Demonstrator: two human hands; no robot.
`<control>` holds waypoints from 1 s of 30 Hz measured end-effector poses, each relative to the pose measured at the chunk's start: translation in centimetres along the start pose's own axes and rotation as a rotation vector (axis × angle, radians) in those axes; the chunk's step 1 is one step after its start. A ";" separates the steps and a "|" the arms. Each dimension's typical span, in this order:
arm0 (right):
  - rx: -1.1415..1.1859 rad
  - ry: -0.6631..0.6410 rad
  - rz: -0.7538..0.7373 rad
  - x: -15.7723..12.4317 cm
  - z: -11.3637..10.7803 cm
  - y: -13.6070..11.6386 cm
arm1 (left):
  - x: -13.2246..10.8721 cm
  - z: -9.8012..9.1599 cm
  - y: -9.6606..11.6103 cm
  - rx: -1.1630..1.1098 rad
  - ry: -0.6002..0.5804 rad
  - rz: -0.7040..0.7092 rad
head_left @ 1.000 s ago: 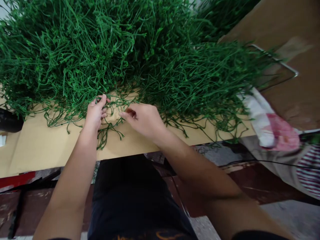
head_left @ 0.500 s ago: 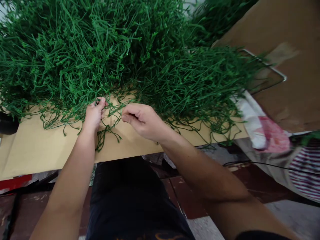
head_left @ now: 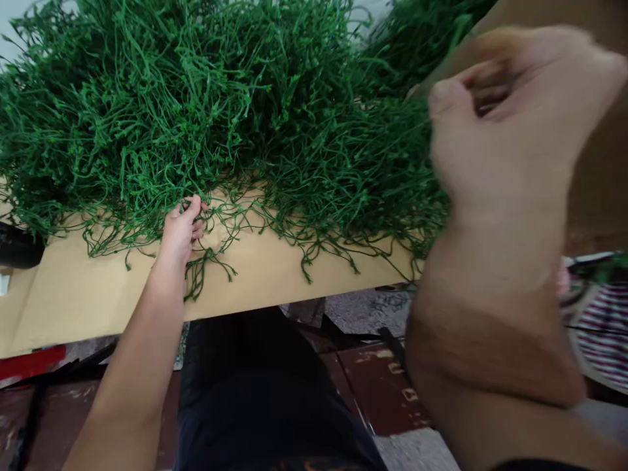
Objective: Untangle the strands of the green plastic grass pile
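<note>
A large heap of thin, branching green stems (head_left: 220, 111), like artificial foliage, lies across a cardboard sheet (head_left: 118, 294). My left hand (head_left: 180, 226) is closed at the front edge of the heap, thumb and fingers pinched round green stems. A few stem ends (head_left: 199, 278) hang out just below that hand over the cardboard. Raised high on the right and close to the camera is my right hand (head_left: 520, 124), its fingers curled and thumb pressed in. A blurred green streak shows beside its index finger; what those fingers hold, if anything, I cannot make out.
A brown cardboard piece (head_left: 596, 190) stands behind my right arm. Striped cloth (head_left: 606, 333) lies at the right edge. A dark round object (head_left: 19, 245) sits at the left, with a red item (head_left: 32, 363) below the cardboard's front edge.
My right hand has moved up and far to the right, away from the stems beside my left hand. My left hand stays nearly where it was.
</note>
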State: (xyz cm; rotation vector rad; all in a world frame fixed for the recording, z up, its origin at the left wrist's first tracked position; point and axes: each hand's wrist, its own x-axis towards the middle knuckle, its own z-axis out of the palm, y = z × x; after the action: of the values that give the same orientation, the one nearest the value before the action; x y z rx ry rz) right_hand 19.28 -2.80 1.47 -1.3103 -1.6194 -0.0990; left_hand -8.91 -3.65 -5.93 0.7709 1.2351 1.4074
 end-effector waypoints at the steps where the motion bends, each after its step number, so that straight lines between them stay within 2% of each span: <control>1: -0.020 0.045 0.014 -0.2 0.4 0.6 | 0.0 0.0 0.0 0.000 -0.013 -0.005; 3: -0.020 0.054 0.030 -1.4 1.8 0.4 | -0.1 0.3 0.0 0.003 -0.030 -0.020; 4: 0.015 0.003 0.030 -2.3 2.8 -0.2 | -0.1 0.4 0.0 0.005 -0.035 -0.030; 8: 0.227 -0.393 0.039 -5.5 7.1 -3.4 | -0.2 0.7 -0.1 0.019 -0.020 -0.044; 10: 0.300 -0.533 0.076 -6.2 8.8 -4.2 | -0.3 0.6 -0.2 0.007 -0.012 -0.030; 15: 0.479 -0.831 0.116 -6.5 10.5 -4.7 | -0.5 0.5 -0.2 -0.029 -0.031 -0.021; 17: 0.478 -0.862 0.109 -6.6 10.7 -5.0 | -0.6 0.7 -0.1 -0.009 -0.027 -0.032; 24: 0.462 -0.849 0.014 -6.6 11.2 -5.3 | -1.1 0.7 0.0 -0.008 -0.041 -0.024; 27: 0.562 -0.881 -0.017 -6.2 10.6 -5.1 | -1.0 0.6 -0.1 -0.002 -0.032 -0.030; 30: 0.790 -0.967 -0.053 -5.6 9.3 -5.3 | -0.8 0.7 -0.2 -0.013 0.006 -0.013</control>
State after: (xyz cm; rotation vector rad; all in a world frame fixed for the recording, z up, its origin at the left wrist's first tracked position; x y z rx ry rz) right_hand 8.75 -3.25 -4.50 -0.6773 -2.1201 1.1860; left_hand -8.01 -4.25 -5.85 0.7499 1.2322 1.4067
